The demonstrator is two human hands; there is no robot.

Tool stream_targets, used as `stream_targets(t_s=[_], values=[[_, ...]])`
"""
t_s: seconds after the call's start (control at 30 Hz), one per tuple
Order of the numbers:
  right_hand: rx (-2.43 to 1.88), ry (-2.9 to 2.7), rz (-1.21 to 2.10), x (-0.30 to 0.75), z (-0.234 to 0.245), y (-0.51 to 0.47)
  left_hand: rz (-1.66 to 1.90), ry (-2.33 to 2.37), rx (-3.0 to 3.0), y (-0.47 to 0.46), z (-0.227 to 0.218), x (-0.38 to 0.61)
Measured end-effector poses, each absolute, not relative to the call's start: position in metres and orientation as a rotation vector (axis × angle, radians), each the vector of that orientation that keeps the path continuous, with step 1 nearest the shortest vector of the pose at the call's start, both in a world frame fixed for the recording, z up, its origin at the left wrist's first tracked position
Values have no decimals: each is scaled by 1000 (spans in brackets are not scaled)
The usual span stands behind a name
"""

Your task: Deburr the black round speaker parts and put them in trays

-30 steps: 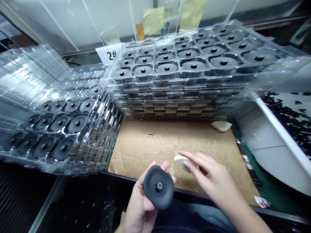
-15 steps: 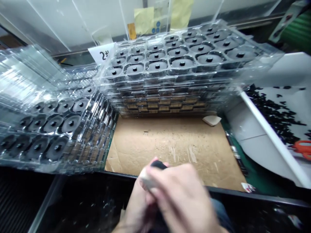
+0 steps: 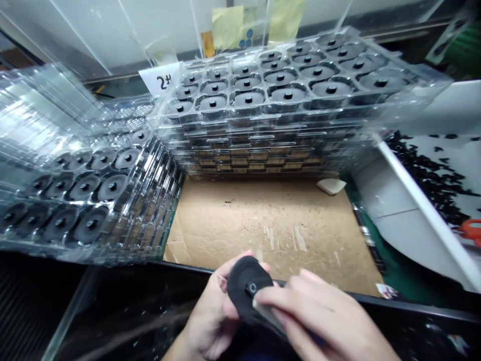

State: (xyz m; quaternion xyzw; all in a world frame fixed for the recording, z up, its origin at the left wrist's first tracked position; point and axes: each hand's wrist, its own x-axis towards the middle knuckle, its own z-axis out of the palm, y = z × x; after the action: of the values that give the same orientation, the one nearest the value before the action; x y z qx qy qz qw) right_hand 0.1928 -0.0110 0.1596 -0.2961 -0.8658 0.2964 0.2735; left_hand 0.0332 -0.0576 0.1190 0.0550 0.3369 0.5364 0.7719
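A round black disc with a raised hub at its middle is tilted in my left hand, whose fingers wrap round its edge and back. My right hand closes round a slim greyish tool; most of the tool is hidden and I cannot tell its kind. The right fingertips are at the disc's hub. Both hands are over the near edge of a cardboard sheet.
Stacked clear plastic trays with similar discs stand behind the cardboard, and more trays at the left. On the right is a white bin with small black pieces and orange-handled scissors. A pen lies beside the cardboard.
The disc has turned so its face and hub show towards me. My right hand has moved to the right, and the view has shifted slightly.
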Motion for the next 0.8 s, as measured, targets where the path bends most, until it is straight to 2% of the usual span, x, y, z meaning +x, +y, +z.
stream_targets(t_s=[0.1,0.17,0.23,0.4,0.53,0.6,0.7,0.8], values=[[-840,-2374,644,201,157,-3,1105,725,114,-55,115,34],[-751,-2305,657,199,152,6,1118,724,102,-54,119,34],[-808,-2139,812,196,143,13,1130,713,66,-54,126,33],[-1438,-1598,1174,200,101,-3,1102,661,8,-54,133,25],[-1414,-1675,1392,214,70,-30,1084,640,-4,-53,127,24],[-1465,-1756,1307,223,69,-31,1079,635,5,-51,126,26],[-1568,-1839,988,232,92,-19,1088,625,43,-50,127,31],[-1277,-1902,609,221,130,-7,1108,633,98,-54,125,36]])
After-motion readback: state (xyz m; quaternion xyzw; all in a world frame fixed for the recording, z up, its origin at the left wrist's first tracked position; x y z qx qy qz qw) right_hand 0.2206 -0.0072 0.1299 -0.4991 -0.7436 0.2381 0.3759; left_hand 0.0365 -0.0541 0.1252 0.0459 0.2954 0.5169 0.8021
